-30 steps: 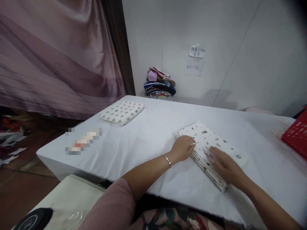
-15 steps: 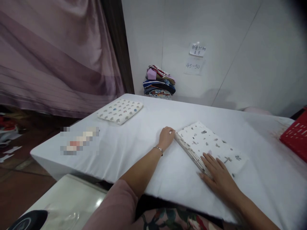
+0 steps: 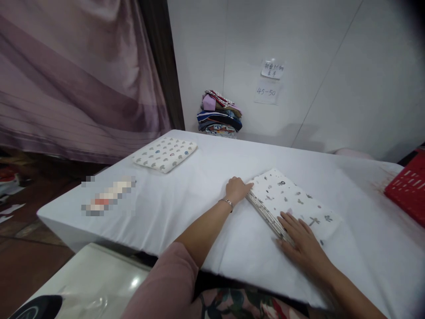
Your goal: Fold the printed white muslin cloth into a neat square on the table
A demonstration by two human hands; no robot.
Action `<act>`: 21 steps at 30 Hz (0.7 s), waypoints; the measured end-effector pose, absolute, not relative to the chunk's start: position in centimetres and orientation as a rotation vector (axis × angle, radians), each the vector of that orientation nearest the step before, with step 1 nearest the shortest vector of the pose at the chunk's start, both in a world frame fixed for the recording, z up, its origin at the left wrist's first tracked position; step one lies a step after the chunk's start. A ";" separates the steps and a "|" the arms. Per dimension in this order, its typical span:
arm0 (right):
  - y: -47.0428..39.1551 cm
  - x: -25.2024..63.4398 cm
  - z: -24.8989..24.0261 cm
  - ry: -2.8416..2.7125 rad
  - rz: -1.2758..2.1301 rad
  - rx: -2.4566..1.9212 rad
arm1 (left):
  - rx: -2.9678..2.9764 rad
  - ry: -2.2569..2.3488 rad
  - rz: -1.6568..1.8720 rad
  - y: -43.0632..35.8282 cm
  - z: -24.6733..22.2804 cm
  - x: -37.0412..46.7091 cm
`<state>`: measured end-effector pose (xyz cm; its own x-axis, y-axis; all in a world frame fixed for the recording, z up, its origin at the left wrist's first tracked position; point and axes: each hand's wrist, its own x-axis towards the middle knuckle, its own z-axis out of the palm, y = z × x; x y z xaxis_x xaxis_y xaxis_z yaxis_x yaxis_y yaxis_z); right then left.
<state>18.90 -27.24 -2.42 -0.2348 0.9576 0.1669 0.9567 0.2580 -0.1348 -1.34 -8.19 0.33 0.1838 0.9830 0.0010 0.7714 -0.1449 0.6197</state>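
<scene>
A folded white cloth (image 3: 292, 199) printed with small palm trees and other motifs lies on the white-covered table (image 3: 206, 212). Its layered fold edge runs along the side toward me. At the far left corner of that edge, my left hand (image 3: 238, 189) has its fingers curled, with the thumb over the corner; part of the grip is hidden. My right hand (image 3: 303, 243) rests flat on the near part of the cloth, fingers stretched out over the printed top and thumb by the layered edge.
Another folded cloth (image 3: 166, 155) with grey motifs lies at the table's far left, with a pixelated item nearer me. A red perforated basket (image 3: 408, 190) stands at the right edge. Behind the table rises a fabric stack (image 3: 219, 113); a curtain (image 3: 79, 79) hangs left.
My left hand has moved slightly right, from beside the cloth's corner onto it. My right hand stays in place on the cloth.
</scene>
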 end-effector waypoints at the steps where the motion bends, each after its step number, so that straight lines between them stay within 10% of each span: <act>1: -27.2 18.9 -2.3 -2.309 0.034 -1.793 | 1.980 1.657 0.544 -8.0 0.4 -1.2; 21: -28.0 19.2 -2.5 -2.389 -0.012 -1.686 | 1.904 1.655 0.557 -6.7 -0.7 -2.0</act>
<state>19.18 -28.05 -2.49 -0.3193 0.9302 0.1809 0.9319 0.3429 -0.1181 -1.99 -6.68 -0.74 0.1555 0.9868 -0.0456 0.7582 -0.0896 0.6459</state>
